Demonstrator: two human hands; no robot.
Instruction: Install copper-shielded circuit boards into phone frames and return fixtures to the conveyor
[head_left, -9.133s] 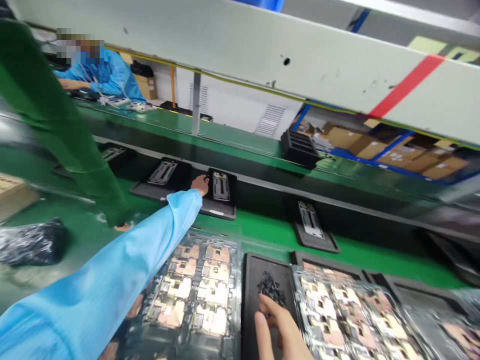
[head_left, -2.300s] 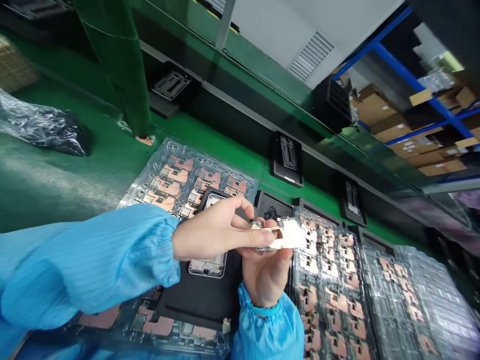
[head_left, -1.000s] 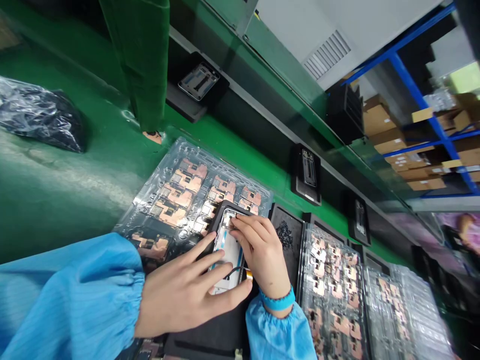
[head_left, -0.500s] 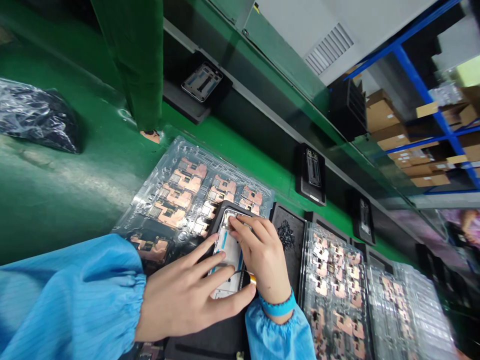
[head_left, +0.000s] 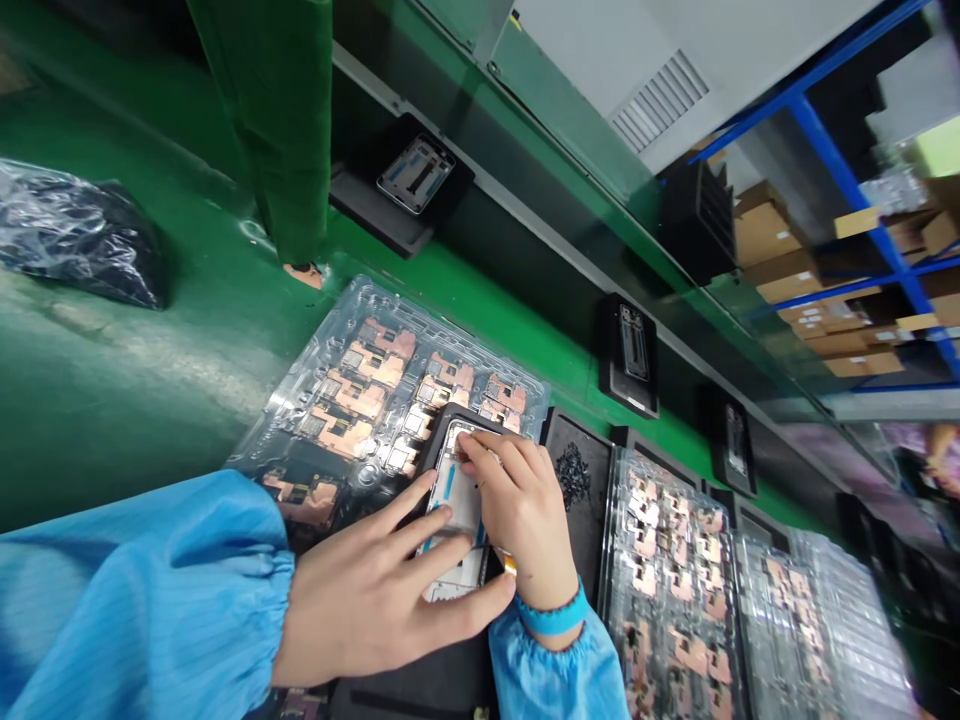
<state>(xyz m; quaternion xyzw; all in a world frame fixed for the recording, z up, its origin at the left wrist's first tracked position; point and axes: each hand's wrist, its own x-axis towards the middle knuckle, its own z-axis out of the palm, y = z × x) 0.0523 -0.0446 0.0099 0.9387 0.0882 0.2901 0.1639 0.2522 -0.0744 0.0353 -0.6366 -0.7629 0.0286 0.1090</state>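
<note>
phone frame (head_left: 454,510) lies in black fixture (head_left: 409,705) on blister tray of boards (head_left: 337,400) | left grip (head_left: 367,590) is spread open, resting on frame | right grip (head_left: 521,510) is pressed on its top end, hold unclear | gold-tipped flex (head_left: 510,565) is left free

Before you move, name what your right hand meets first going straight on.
The right hand meets the top end of the phone frame first: its fingertips seem to rest on it. Past that lies the black holder's rim, though depth is hard to judge.
</note>
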